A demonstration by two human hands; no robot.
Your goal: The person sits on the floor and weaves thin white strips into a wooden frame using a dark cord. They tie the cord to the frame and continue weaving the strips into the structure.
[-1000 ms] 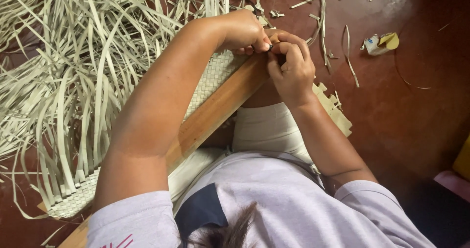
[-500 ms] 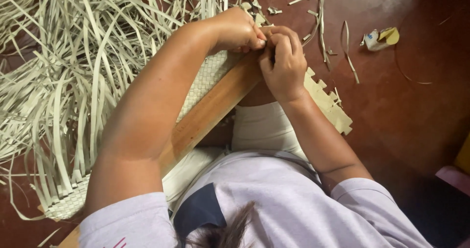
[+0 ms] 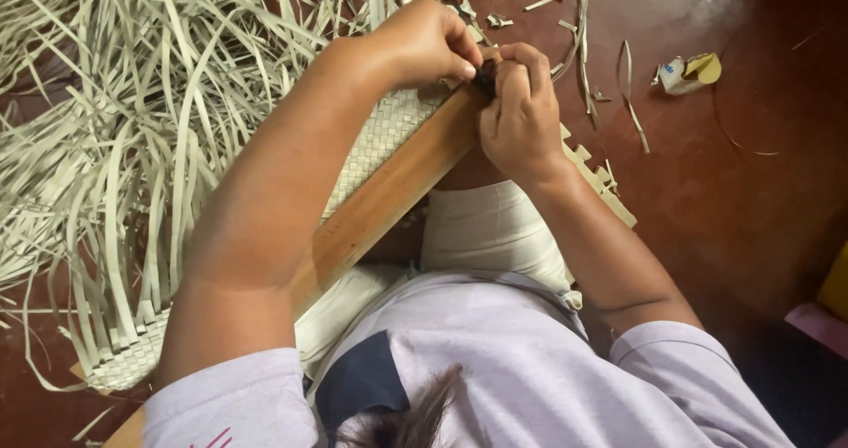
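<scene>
Woven mat [image 3: 380, 139] of pale leaf strips lies on the reddish-brown floor [image 3: 733, 227], running from the lower left up toward the hands, and a great spread of loose strips [image 3: 132, 121] fans out from it across the left side. Over the mat's near edge lies a long wooden plank [image 3: 389, 196], slanting from bottom left up to the hands, and it's pressed right against the weave. Past the plank on the right, a stepped, unfinished edge of weave [image 3: 596, 178] pokes out beside the person's knee. Up top, both hands meet at the plank's upper end: left hand [image 3: 424, 41] curled over, its grip clenched with fingertips pinching at the mat's edge; right hand [image 3: 521, 103] touching it, grip closed tight around something small and dark, too hidden to make out. Short strip offcuts [image 3: 583, 24] litter the floor beyond. Farther right, well apart, sits a small crumpled wrapper [image 3: 689, 72], white and yellow.
</scene>
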